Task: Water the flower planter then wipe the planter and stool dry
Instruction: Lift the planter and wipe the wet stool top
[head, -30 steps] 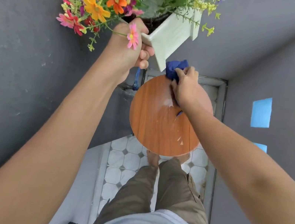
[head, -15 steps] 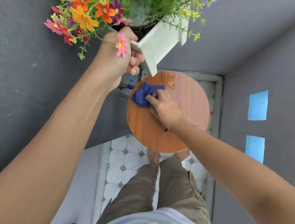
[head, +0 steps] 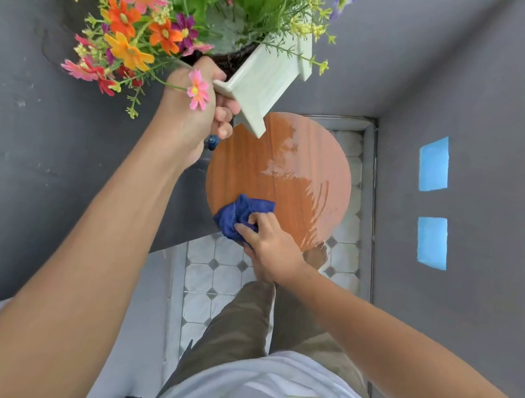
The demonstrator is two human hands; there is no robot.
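A person is standing over a round wooden stool (head: 269, 172), seen from above. The left hand (head: 192, 114) is gripping a corner of a white wooden planter (head: 267, 78), fingers curled tightly around its edge, holding it tilted in the air above the stool's far left edge and clear of the seat. Orange, pink, purple and yellow flowers (head: 137, 25) with green leaves are spilling out of the planter toward the grey wall (head: 18, 158) on the left. The right hand (head: 270, 245) is pressing a crumpled blue cloth (head: 237, 213) onto the stool's near left edge, fingers closed over it. Wet streaks are shining across the middle and right part of the seat. The stool is standing on a white tiled floor (head: 206, 279), with the person's bare foot showing just beside its near edge.
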